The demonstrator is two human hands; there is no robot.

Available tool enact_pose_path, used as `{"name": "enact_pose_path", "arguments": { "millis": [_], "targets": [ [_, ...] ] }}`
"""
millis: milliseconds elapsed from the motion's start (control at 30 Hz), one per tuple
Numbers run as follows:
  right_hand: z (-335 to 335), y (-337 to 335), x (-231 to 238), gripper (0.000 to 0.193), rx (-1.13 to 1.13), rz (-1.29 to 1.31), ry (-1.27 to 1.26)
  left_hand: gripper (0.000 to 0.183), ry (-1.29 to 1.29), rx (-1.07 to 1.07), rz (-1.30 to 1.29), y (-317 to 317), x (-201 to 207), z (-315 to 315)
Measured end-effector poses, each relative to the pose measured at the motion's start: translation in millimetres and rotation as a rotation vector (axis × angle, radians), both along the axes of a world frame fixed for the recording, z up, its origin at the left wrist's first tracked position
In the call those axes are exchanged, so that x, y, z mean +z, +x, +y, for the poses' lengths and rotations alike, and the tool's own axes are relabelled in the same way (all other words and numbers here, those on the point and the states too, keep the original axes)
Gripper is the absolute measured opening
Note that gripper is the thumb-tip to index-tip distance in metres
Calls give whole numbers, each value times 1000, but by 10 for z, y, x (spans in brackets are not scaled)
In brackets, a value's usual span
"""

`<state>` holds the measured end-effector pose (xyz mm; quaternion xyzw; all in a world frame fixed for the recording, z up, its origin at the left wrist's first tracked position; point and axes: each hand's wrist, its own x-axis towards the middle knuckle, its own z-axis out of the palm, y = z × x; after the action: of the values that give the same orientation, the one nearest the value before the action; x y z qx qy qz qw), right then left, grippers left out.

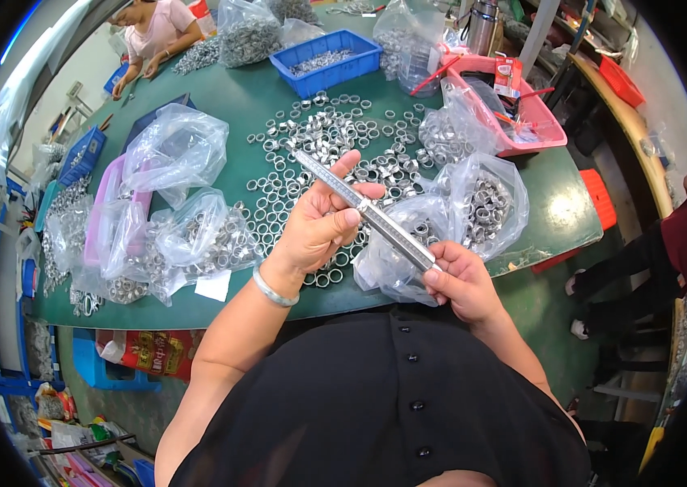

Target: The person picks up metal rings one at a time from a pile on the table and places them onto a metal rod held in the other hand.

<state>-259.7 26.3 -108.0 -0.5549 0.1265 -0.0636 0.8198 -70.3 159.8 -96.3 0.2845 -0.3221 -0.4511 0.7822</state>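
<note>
1. Holds silver graduated tool (400, 237) slantwise between both hands, above near side of green table (238, 101), over loose metal rings (274, 215) and clear bag (384, 272).
2. Supports upper part with left hand (319, 219): two fingertips spread past tool's far edge, thumb pressed near its close edge. Wears pale bracelet (273, 288) on same wrist.
3. Pinches lower end between thumb and forefinger of right hand (467, 284); cannot tell how remaining fingers lie.
4. Shows fine scale marks along tool; too small to read.
5. See red sack (149, 353) under table at left, printed with big yellow characters.
6. See small red box (508, 77) at pink basket (534, 142), with pale printing, too small to read.
7. Note white slip (213, 286) near front edge; cannot tell if written on.
</note>
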Motion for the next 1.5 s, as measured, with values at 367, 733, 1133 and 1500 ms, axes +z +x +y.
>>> {"name": "enact_pose_path", "arguments": {
  "millis": [367, 733, 1133, 1500],
  "targets": [
    [-50, 6, -83, 24, 31, -30, -1, 66, 17, -19, -21, -15, 55, 64],
    [-151, -174, 16, 23, -27, -48, -90, 48, -55, 189, 23, 67, 179, -154],
    [-787, -1033, 100, 30, -436, -89, -351, 39, 232, 152, -528, -337, 648, -1120],
    [-1091, -1484, -28, 27, -627, -154, -288, 28, 350, 142, -1642, -499, 427, -1441]
  ]
}}
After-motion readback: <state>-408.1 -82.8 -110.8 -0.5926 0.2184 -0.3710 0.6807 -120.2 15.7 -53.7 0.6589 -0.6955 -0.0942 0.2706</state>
